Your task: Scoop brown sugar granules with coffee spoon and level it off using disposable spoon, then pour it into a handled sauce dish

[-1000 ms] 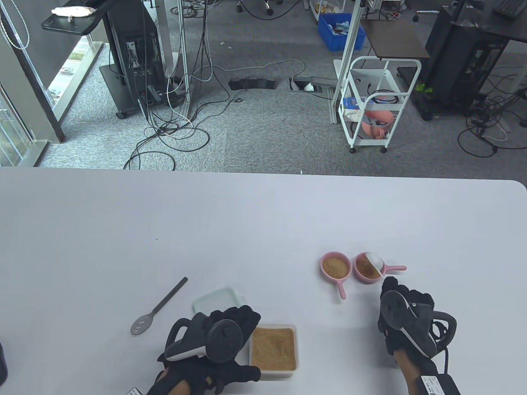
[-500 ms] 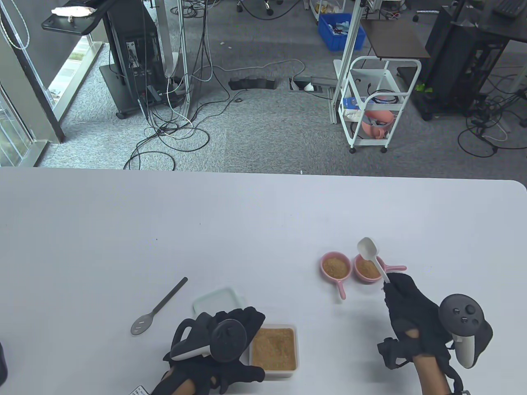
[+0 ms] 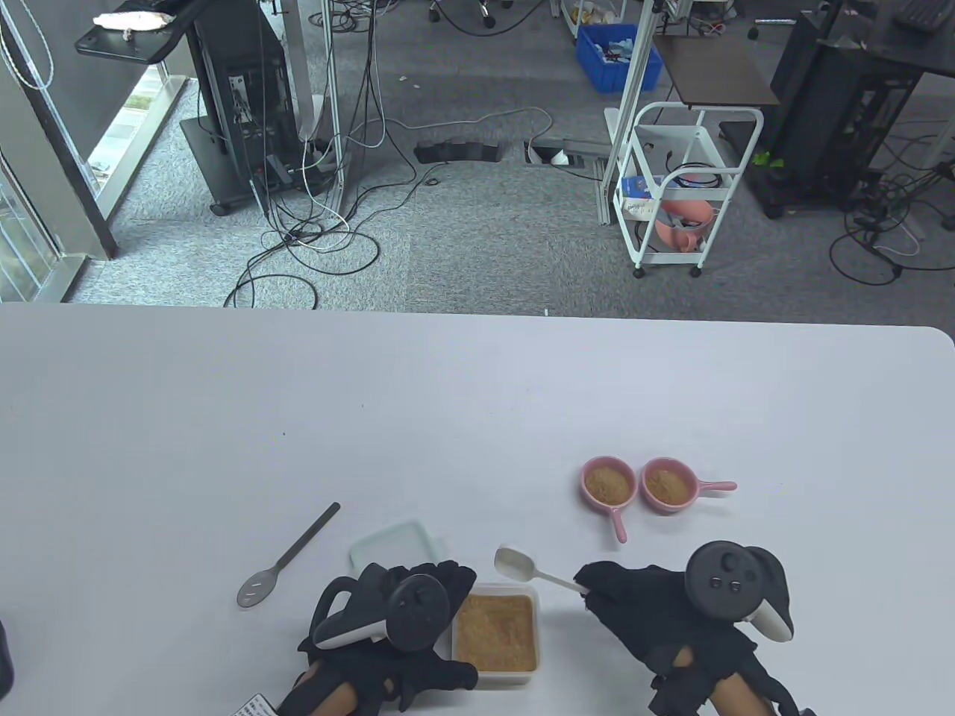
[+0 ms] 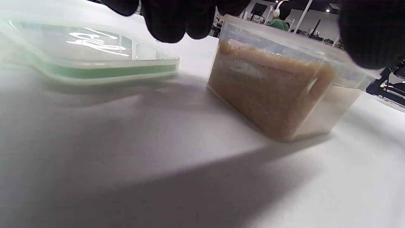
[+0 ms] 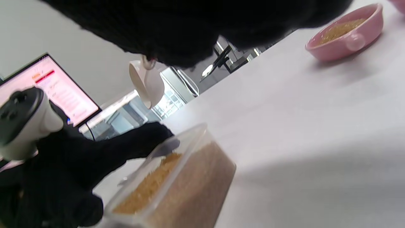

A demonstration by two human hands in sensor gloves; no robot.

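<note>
Two gloved hands work at the near edge of your white table (image 3: 477, 388), each with a tracker strapped to its back. Your left hand (image 3: 388, 634) rests against the left side of the clear plastic container (image 3: 496, 634); the left wrist view shows its fingers draped over the container's near rim and the thumb at the far corner, so it steadies the box in a loose clasp. The container sits upright, filled nearly to the rim with brown sugar granules (image 3: 496, 630). Its lid (image 3: 392, 541) lies flat on the table just behind your left hand, partly covered by it.

Your right hand (image 3: 664, 619) lies to the right of the container and pinches the handle end of the white disposable spoon (image 3: 522, 565) between its fingertips. The spoon's bowl points left and hovers above the container's far right corner; it looks empty.

Farther back and to the right, two pink handled sauce dishes stand side by side, touching or nearly so. The left dish (image 3: 608, 485) has its handle toward you; the right dish (image 3: 670, 485) has its handle pointing right. Both hold sugar.

The grey metal coffee spoon (image 3: 287, 556) lies untouched on the table, left of the lid, its bowl toward you and its handle angled away to the right.
</note>
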